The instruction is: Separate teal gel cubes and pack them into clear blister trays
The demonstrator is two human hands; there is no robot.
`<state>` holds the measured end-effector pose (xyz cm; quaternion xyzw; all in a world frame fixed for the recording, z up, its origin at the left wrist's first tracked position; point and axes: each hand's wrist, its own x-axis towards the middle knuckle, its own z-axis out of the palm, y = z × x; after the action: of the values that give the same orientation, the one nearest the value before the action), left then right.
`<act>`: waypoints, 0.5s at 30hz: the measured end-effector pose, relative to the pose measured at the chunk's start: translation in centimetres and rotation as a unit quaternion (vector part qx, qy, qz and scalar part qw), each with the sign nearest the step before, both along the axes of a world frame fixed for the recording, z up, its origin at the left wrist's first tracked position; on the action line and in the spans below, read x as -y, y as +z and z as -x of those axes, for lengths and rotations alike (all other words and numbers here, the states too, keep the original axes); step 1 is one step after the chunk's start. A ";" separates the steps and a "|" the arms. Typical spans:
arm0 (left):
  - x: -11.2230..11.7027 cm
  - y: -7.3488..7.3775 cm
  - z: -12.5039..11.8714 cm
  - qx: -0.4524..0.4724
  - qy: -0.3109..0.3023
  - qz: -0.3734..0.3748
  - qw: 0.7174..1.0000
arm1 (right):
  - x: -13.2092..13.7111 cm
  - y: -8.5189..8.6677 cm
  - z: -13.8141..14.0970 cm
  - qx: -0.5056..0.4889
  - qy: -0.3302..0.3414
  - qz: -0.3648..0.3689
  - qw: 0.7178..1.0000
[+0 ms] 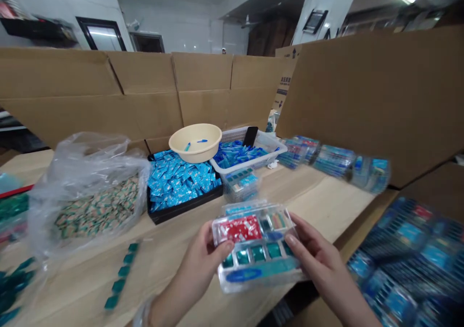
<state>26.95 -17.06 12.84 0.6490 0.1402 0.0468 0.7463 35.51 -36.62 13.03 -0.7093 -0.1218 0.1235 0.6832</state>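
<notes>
My left hand [197, 261] and my right hand [319, 257] grip a clear plastic blister tray [232, 249] by its two sides, thumbs on top, tilted above the table's near edge. Inside it show a red packet with white marks [241, 229], a row of green squares [258, 253] and a long blue plastic piece [246, 274]. Another clear edge shows behind it; I cannot tell whether that is a second tray in my hands. Just beyond stands a stack of similar trays [242, 184]. A strip of green squares [121, 276] lies to the left.
A black tray [184, 210] holds blue sachets, beside a cream bowl [195, 145] and a white basket [250, 162] of blue pieces. A clear bag [90, 191] of small tan-green pieces lies left. Packed trays [333, 160] line the right; more [406, 259] fill a box below. Cardboard walls [145, 80] surround the table.
</notes>
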 end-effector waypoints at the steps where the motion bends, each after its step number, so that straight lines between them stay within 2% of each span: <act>1: 0.1 0.0 -0.5 -0.015 0.011 0.003 1.000 | 0.1 0.1 -1.0 -0.013 0.018 0.010 1.000; 3: 0.5 0.7 -1.6 -0.053 0.024 0.000 0.998 | 0.3 0.6 -3.3 -0.042 0.054 0.018 0.997; 7: 1.7 3.0 -3.5 -0.132 0.007 0.014 0.991 | 1.4 1.9 -8.0 -0.118 0.101 0.001 0.988; 11: 3.2 4.8 -5.4 -0.145 0.010 0.059 0.988 | 3.2 2.5 -12.0 -0.200 0.116 -0.009 0.973; 15: 2.6 6.0 -10.0 -0.156 0.019 0.050 0.986 | 2.4 1.9 -16.0 -0.245 0.099 -0.038 0.964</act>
<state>36.96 -19.69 18.79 0.6073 0.2694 -0.0475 0.7459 51.50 -39.03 14.94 -0.6157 -0.0247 0.3554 0.7028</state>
